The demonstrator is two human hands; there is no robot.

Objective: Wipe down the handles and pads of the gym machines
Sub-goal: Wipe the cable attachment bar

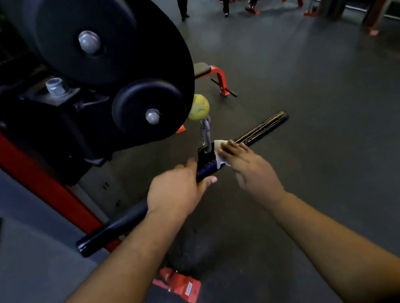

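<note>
A dark rubber gym floor (306,111) fills the view, with red-framed machines at the far right. The task's thing here is a straight cable bar (259,132), hanging level from a metal clip (206,134) below a yellow stopper ball (198,107), in the middle of the scene. The left hand (177,195) is wrapped around the bar just left of the centre bracket, fingers curled over the top and thumb underneath, most likely to keep the hanging bar from swinging or turning while it is cleaned. The right hand (247,167) lies over the bar just right of the bracket with its fingers fairly straight, pressing a white cloth (220,154) against it; the cloth sits between palm and bar, so the wiping seems to be at the middle and the worn right grip beyond the fingertips looks not yet covered. The smooth black left grip (111,229) sticks out toward the near left. Above hang the big black pulley wheels (105,47) of the machine on its red upright (8,163). A red foot (179,284) lies on the floor below the arms. A red bench (212,74) stands beyond, and two people stand at the far top.
</note>
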